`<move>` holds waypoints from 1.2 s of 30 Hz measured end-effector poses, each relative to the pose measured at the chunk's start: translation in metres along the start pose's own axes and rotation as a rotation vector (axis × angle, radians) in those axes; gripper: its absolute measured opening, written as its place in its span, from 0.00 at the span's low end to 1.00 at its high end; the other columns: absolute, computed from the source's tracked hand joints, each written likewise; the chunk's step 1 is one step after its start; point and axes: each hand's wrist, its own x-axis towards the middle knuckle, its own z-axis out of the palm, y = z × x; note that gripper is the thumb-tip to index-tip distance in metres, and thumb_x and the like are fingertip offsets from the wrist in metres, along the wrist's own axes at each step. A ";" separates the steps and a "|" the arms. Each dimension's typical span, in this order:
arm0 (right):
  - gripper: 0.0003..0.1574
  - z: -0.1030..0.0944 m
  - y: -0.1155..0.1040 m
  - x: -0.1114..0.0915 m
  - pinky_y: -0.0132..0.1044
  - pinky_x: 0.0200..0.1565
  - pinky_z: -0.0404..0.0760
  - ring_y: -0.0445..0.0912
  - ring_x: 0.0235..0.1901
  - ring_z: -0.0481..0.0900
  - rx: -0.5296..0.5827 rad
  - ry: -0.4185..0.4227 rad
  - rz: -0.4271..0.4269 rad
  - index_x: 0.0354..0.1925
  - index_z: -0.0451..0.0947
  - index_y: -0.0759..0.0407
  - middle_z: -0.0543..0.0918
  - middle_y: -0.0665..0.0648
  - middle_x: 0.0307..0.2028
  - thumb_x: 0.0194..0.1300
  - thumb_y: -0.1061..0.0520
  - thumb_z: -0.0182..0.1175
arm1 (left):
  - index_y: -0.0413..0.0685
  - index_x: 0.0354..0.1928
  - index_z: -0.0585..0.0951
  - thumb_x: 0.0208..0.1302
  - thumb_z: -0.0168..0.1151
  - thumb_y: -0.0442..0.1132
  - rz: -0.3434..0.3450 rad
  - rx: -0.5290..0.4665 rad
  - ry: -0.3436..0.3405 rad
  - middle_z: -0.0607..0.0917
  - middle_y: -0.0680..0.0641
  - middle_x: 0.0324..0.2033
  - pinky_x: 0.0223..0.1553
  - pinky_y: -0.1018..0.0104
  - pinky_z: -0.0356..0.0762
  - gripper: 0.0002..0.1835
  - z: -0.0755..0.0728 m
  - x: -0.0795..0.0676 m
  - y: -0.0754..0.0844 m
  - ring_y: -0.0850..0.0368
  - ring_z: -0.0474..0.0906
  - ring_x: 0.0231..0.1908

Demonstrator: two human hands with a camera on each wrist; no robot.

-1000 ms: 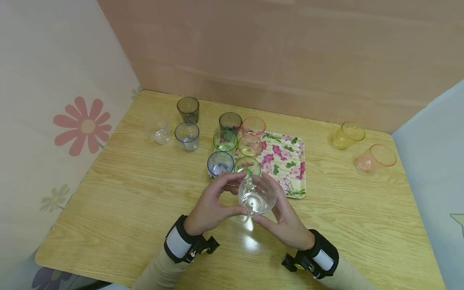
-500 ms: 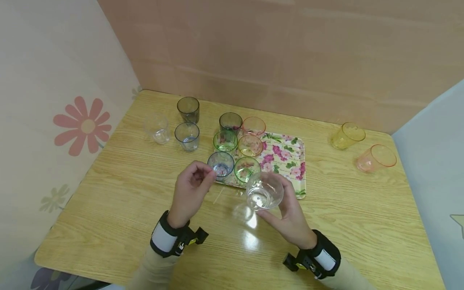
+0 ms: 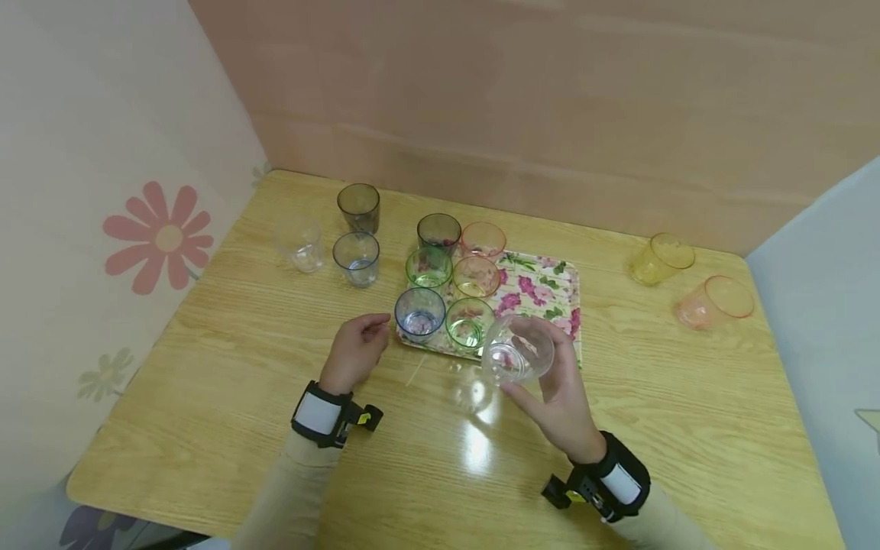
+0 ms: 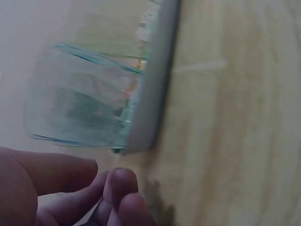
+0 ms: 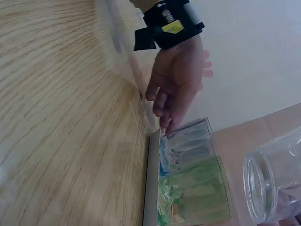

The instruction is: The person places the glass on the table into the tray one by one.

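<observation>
My right hand [image 3: 565, 397] holds a clear glass [image 3: 517, 353], tilted, above the front of the floral tray [image 3: 543, 298]. In the right wrist view the clear glass [image 5: 275, 181] appears at the lower right. Beside the tray's front left corner is my left hand [image 3: 354, 353], fingers loosely curled with nothing between them. A blue glass [image 3: 419, 313] stands upright on that corner, close to the left fingertips; whether they touch the tray is unclear. To its right stands a green glass [image 3: 470, 325].
Behind these on the tray are another green glass [image 3: 428, 269], a yellow glass [image 3: 476, 276], a dark glass [image 3: 438, 229] and a pink-rimmed glass [image 3: 483, 238]. Left stand a brown glass [image 3: 358, 208], a bluish glass [image 3: 356, 260] and a clear one [image 3: 302, 252]. Right: yellow [image 3: 660, 260] and pink glasses [image 3: 713, 302].
My left hand has let go of the clear glass and moved left to the tray's corner. My right hand has carried the glass slightly right and away from me.
</observation>
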 end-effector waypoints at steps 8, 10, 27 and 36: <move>0.48 -0.019 0.004 0.008 0.49 0.67 0.60 0.59 0.65 0.60 -0.036 0.101 0.073 0.67 0.48 0.76 0.62 0.73 0.63 0.50 0.84 0.54 | 0.39 0.48 0.84 0.64 0.60 0.38 -0.015 0.048 -0.005 0.86 0.43 0.37 0.34 0.62 0.80 0.14 0.009 0.007 -0.011 0.54 0.81 0.35; 0.47 -0.026 0.007 0.012 0.50 0.67 0.58 0.57 0.65 0.60 -0.070 0.133 0.125 0.67 0.49 0.71 0.61 0.71 0.64 0.53 0.82 0.55 | 0.39 0.47 0.84 0.62 0.62 0.38 -0.015 0.062 0.011 0.86 0.44 0.36 0.34 0.62 0.80 0.14 0.009 0.007 -0.011 0.55 0.82 0.34; 0.51 -0.065 0.045 0.078 0.53 0.63 0.58 0.54 0.63 0.59 -0.403 0.190 0.529 0.68 0.48 0.62 0.63 0.63 0.66 0.58 0.52 0.67 | 0.43 0.44 0.86 0.59 0.65 0.42 -0.027 0.090 0.058 0.87 0.46 0.36 0.41 0.59 0.79 0.14 0.011 0.008 -0.008 0.55 0.82 0.37; 0.51 -0.063 0.071 0.095 0.50 0.66 0.58 0.56 0.66 0.56 -0.431 0.173 0.649 0.67 0.44 0.62 0.58 0.64 0.68 0.58 0.56 0.66 | 0.44 0.44 0.86 0.59 0.65 0.43 -0.040 0.099 0.055 0.87 0.47 0.37 0.42 0.58 0.79 0.14 0.010 0.006 -0.008 0.55 0.82 0.38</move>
